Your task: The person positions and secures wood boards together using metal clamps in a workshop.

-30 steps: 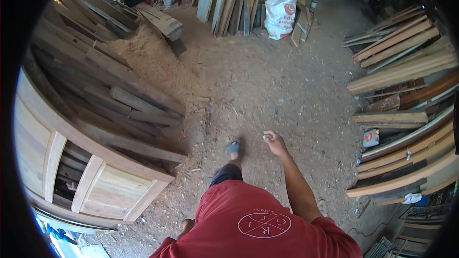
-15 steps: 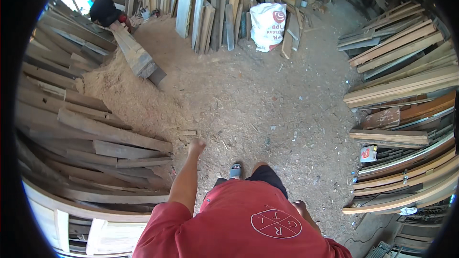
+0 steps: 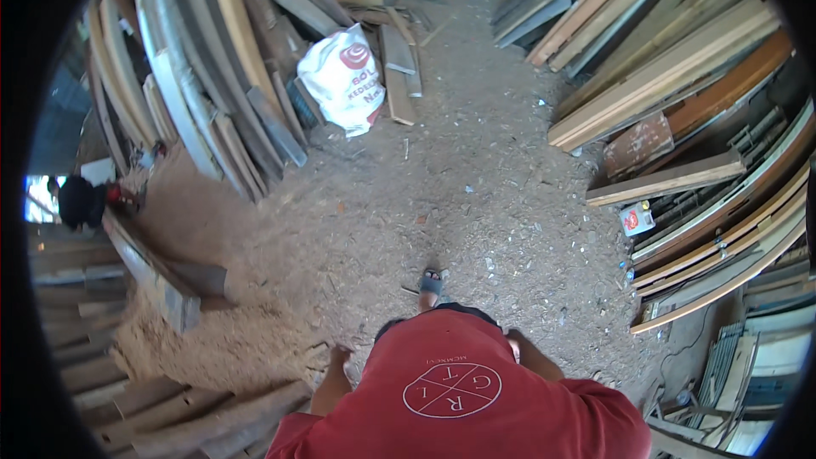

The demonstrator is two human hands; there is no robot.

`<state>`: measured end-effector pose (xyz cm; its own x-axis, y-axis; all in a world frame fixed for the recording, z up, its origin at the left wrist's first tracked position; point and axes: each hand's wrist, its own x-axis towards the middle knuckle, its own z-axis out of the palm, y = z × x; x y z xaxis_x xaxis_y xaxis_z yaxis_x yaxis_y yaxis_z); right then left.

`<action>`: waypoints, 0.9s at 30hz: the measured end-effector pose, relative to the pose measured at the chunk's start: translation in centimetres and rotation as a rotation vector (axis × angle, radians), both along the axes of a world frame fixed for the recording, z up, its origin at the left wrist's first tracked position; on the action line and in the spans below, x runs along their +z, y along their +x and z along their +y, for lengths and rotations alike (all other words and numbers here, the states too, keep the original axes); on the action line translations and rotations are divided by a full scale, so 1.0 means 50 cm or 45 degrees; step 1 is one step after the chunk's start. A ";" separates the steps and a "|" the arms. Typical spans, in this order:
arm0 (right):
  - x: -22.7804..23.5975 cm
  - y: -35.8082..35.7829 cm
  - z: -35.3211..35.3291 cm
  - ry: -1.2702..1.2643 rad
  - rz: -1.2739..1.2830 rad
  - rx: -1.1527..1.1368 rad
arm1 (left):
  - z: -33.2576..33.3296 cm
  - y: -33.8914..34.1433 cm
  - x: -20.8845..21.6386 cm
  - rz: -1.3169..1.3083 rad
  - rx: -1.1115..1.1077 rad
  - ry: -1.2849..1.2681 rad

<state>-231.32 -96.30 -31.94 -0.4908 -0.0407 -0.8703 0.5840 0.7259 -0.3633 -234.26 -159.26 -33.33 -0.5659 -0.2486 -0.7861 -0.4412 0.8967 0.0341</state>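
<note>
My left hand (image 3: 341, 354) hangs low beside my body, above the floor near the sawdust heap (image 3: 229, 344). It is small and blurred in the view, so its fingers cannot be made out; no held thing shows. On the other side, my right hand (image 3: 512, 338) is down by my hip, largely hidden by my body and the red shirt (image 3: 450, 382). Its fingers do not show clearly. One foot in a grey sandal (image 3: 431, 283) is forward on the dusty ground.
Planks (image 3: 671, 68) are stacked along the right, with a small jug (image 3: 637, 219) among them. Upright boards (image 3: 183, 76) lean at the back left, next to a white sack (image 3: 344, 81). Another person (image 3: 81, 202) bends by a heavy beam (image 3: 157, 276) at the far left.
My view has turned rightward and my body has moved forward; the sack and beam now sit farther left. My left hand has dropped from in front back to my side.
</note>
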 end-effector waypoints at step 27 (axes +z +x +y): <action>-0.087 -1.004 0.232 0.044 -0.069 -1.108 | 0.377 -1.821 0.052 0.811 0.049 0.547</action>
